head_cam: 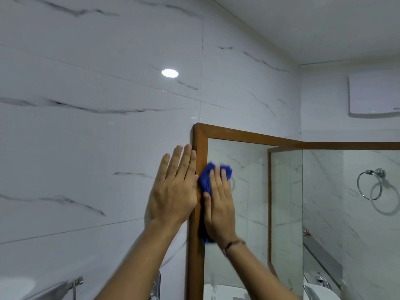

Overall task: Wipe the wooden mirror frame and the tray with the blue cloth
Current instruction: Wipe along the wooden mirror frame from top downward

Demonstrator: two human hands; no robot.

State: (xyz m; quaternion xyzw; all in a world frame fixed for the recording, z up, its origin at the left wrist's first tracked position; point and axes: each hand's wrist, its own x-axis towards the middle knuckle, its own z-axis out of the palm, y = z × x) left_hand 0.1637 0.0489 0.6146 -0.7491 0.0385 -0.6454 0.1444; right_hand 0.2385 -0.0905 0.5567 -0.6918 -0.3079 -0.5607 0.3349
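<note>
Pressing blue cloth [207, 176] on wooden frame [200, 148], right hand [218, 204]; left hand [173, 191] flat, open.

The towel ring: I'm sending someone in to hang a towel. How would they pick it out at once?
Start at the wooden mirror frame on the marble-tiled wall and go right, past the corner. On the adjoining wall hangs the towel ring, a plain chrome hoop, the only round metal fitting there, empty, below the white box.

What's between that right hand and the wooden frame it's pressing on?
The blue cloth: in the head view the right hand presses it flat against the left upright of the wooden mirror frame. The left hand lies bare on the wall tile alongside.
</note>
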